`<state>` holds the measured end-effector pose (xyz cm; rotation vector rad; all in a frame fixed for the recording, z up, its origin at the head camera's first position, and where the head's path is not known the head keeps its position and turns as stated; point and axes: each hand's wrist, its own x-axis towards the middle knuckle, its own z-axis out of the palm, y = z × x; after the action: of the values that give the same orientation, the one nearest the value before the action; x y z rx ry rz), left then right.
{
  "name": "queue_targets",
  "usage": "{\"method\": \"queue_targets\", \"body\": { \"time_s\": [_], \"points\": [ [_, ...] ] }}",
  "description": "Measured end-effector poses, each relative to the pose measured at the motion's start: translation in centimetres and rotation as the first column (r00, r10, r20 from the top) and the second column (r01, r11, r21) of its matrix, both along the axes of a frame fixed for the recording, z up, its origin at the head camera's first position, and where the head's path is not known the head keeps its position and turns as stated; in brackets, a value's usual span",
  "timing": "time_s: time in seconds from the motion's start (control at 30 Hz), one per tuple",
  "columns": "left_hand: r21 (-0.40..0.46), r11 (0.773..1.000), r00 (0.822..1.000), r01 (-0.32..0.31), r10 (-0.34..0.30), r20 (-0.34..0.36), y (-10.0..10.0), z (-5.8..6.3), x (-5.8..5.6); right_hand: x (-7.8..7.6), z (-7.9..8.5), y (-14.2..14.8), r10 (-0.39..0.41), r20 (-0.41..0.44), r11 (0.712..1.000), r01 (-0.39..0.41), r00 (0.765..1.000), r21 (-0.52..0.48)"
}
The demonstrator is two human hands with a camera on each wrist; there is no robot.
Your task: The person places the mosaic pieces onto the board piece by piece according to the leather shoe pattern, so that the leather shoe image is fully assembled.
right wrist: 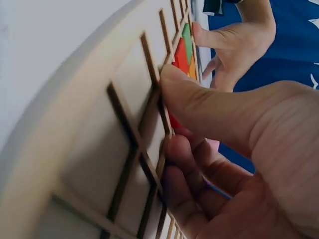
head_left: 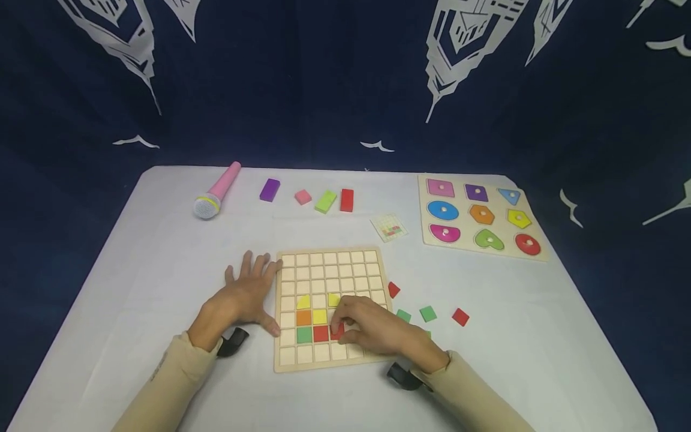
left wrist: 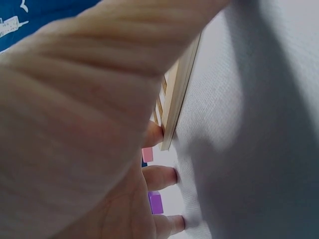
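Observation:
A wooden grid board (head_left: 288,356) lies on the white table with square cells. My left hand (head_left: 245,297) is spread along its left edge, fingertips and thumb against the frame. My right hand (head_left: 372,327) pinches a red square tile (head_left: 336,333) between thumb and fingers, low over a cell; in the right wrist view the tile (right wrist: 174,121) is mostly hidden by the fingers. Just left of it sit another red tile (head_left: 321,333) and a green tile (head_left: 304,335). Above these are an orange tile (head_left: 303,317), a yellow square (head_left: 320,317) and yellow cut-cornered pieces (head_left: 303,302).
Loose red (head_left: 460,317) and green tiles (head_left: 428,313) lie right of the board. A pattern card (head_left: 389,228), coloured blocks (head_left: 347,200), a pink toy microphone (head_left: 224,182) and a shape puzzle board (head_left: 464,247) stand farther back.

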<state>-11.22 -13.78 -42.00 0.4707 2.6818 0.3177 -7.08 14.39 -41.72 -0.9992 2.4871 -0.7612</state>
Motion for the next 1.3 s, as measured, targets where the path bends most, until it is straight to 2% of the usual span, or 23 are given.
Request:
{"method": "queue_targets", "body": {
  "time_s": [0.13, 0.27, 0.4, 0.57, 0.77, 1.03, 1.13, 1.3],
  "points": [
    [0.007, 1.000, 1.000, -0.002, 0.002, -0.006, -0.1, 0.1, -0.1, 0.0, 0.0, 0.2, -0.002, -0.019, 1.000, 0.002, 1.000, 0.010],
    [0.014, 1.000, 1.000, -0.002, 0.002, 0.001, -0.1, 0.1, 0.0, 0.2, 0.1, 2.5, -0.032, -0.023, 0.999, 0.031, 0.999, -0.024],
    [0.016, 1.000, 1.000, -0.003, 0.003, -0.001, 0.0, 0.2, 0.0, -0.1, 0.1, 6.7, -0.142, -0.047, 0.988, 0.139, 0.989, -0.062],
    [0.010, 1.000, 1.000, -0.003, 0.003, -0.001, 0.0, 0.1, 0.0, -0.4, 0.1, 11.7, -0.282, -0.068, 0.958, 0.285, 0.957, 0.025],
    [0.008, 1.000, 1.000, 0.002, -0.002, -0.001, 0.1, 0.0, 0.0, -0.1, -0.1, 14.9, -0.358, -0.100, 0.927, 0.366, 0.928, 0.079],
    [0.011, 1.000, 1.000, -0.006, 0.006, 0.011, 0.1, -0.2, 0.0, -0.5, -0.4, 14.1, -0.363, -0.137, 0.921, 0.377, 0.922, 0.099],
    [0.015, 1.000, 1.000, -0.005, 0.004, 0.017, 0.0, -0.2, 0.1, -0.7, -0.2, 12.8, -0.327, -0.123, 0.939, 0.337, 0.937, 0.068],
    [0.010, 1.000, 1.000, 0.000, 0.000, 0.015, -0.1, 0.0, 0.1, -1.5, 0.7, 8.8, -0.204, -0.129, 0.978, 0.208, 0.970, 0.020]
  ]
}}
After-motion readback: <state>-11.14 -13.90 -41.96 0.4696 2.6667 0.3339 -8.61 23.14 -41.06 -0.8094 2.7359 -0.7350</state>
